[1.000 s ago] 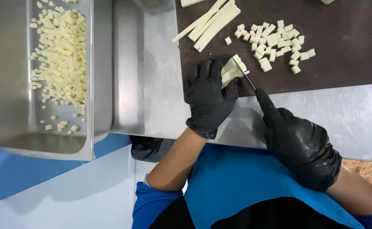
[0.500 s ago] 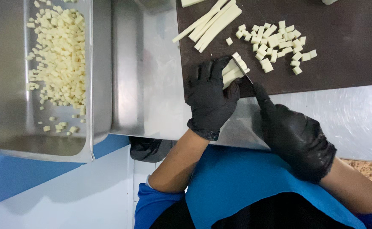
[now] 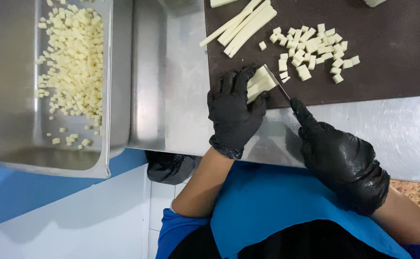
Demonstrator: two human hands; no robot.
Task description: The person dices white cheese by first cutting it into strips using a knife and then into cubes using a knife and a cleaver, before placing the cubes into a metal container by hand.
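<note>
Brushed steel counter [image 3: 387, 124], glossy rubber-like gloves [image 3: 234, 112]

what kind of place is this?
Probably a commercial kitchen or food-prep station: stainless steel counter, a deep steel pan of pale cubes, and black-gloved hands, the left hand steadying pale strips on a dark cutting board while the right hand works a knife.

We see a stainless steel counter [image 3: 392, 129]. A dark brown cutting board [image 3: 392, 38] lies along its far edge, and a steel pan [image 3: 13, 120] sits at its left end.
</note>
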